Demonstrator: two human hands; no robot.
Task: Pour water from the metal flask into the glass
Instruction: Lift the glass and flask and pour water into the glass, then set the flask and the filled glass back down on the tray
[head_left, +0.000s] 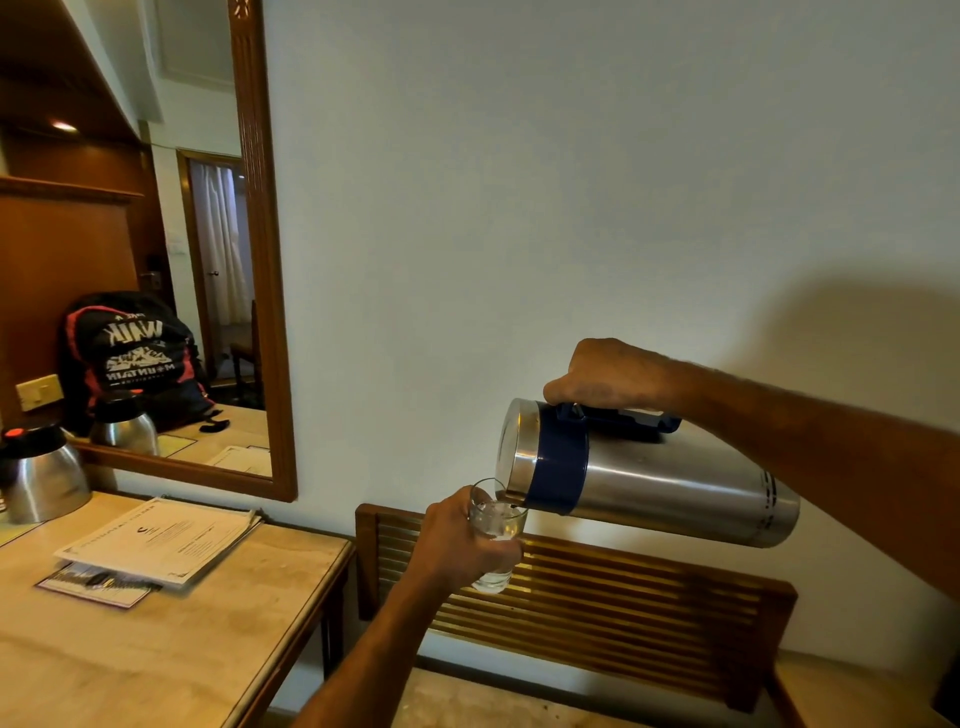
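The metal flask (660, 480) is steel with a dark blue collar and handle. It is tipped almost level, its mouth pointing left and down over the glass. My right hand (613, 376) grips the blue handle from above. The clear glass (496, 525) is held in the air, right under the flask's spout, with some water in its bottom. My left hand (457, 543) is wrapped around the glass from the left side and hides part of its wall.
A stone-topped desk (156, 649) sits at lower left, bearing papers (161, 540) and a second steel flask (41, 478). A wood-framed mirror (260, 260) hangs above it. A wooden slatted rack (597, 603) stands against the wall beneath my hands.
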